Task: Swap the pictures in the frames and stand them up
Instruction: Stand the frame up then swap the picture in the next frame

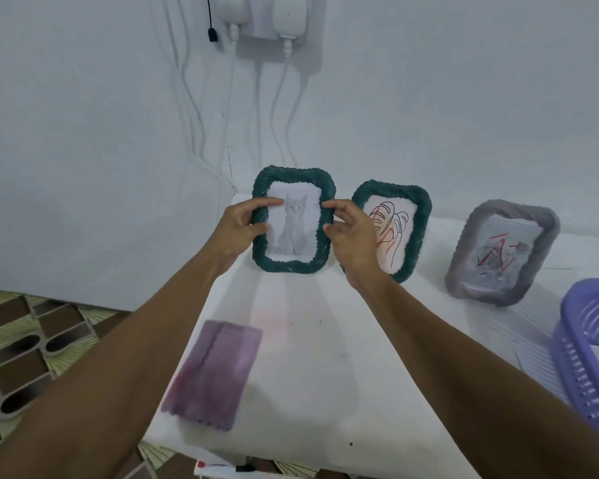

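Observation:
A green rope-edged frame (293, 262) with a grey cat picture (295, 223) stands upright at the back left of the white table. My left hand (237, 228) grips its left edge, thumb across the front. My right hand (351, 233) pinches its right edge. Just right of it leans a second green frame (414, 216) holding a line drawing with red strokes, partly hidden behind my right hand. Further right leans a grey frame (502, 252) with a scribbled picture.
A purple folded cloth (215, 371) lies on the table's (325, 357) front left. A lilac plastic basket (588, 350) with papers sits at the right edge. White cables and chargers (260, 15) hang on the wall behind. Patterned floor shows at left.

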The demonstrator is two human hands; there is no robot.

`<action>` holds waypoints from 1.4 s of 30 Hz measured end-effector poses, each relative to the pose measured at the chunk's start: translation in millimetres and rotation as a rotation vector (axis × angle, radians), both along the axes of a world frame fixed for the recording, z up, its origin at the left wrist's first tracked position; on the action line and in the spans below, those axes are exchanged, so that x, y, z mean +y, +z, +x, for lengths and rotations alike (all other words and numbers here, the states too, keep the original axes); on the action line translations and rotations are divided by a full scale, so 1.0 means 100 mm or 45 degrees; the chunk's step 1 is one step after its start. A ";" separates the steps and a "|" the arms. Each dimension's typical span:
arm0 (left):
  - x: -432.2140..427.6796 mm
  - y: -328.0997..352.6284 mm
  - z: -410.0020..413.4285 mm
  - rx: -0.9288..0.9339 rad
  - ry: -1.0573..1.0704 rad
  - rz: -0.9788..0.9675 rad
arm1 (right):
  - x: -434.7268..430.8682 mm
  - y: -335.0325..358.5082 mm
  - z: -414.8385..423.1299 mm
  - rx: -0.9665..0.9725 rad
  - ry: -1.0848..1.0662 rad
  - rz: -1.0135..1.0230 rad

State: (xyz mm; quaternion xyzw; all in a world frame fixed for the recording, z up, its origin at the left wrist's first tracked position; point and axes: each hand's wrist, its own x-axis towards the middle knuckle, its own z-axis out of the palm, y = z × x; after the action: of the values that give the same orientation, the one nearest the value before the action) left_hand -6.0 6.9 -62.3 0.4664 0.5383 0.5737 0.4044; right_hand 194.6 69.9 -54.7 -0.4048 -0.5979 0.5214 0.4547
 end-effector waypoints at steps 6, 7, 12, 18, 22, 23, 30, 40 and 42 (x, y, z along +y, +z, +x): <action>0.03 -0.12 -0.04 0.024 0.000 -0.026 | 0.01 -0.14 -0.11 -0.067 -0.054 0.024; 0.03 -0.12 -0.04 0.043 -0.002 -0.029 | 0.00 -0.15 -0.12 -0.081 -0.063 0.037; 0.01 -0.14 0.00 0.132 0.019 -0.051 | -0.03 -0.18 -0.10 -0.145 -0.064 0.088; -0.05 -0.08 0.07 0.272 0.178 0.038 | -0.09 -0.14 -0.01 -0.203 -0.108 0.273; -0.10 0.02 0.33 0.704 0.515 0.285 | -0.08 0.03 0.27 -0.224 -0.316 0.551; -0.10 0.04 0.45 0.779 0.519 0.369 | -0.05 0.07 0.37 -0.247 -0.374 0.605; 0.01 -0.19 1.42 0.978 -0.070 0.073 | 0.19 0.08 1.02 -0.581 -0.538 0.496; 0.03 -0.30 1.73 0.742 0.072 0.056 | 0.13 -0.03 1.49 -0.170 -0.213 0.013; -0.05 -0.27 1.69 0.661 0.027 0.102 | 0.09 0.01 1.64 -0.037 -0.146 -0.045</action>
State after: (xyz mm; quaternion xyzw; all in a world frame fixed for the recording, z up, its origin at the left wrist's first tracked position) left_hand 163.4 1.4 -89.4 0.6079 0.6058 0.4599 0.2279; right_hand 358.2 78.7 -53.5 -0.4540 -0.5708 0.4990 0.4681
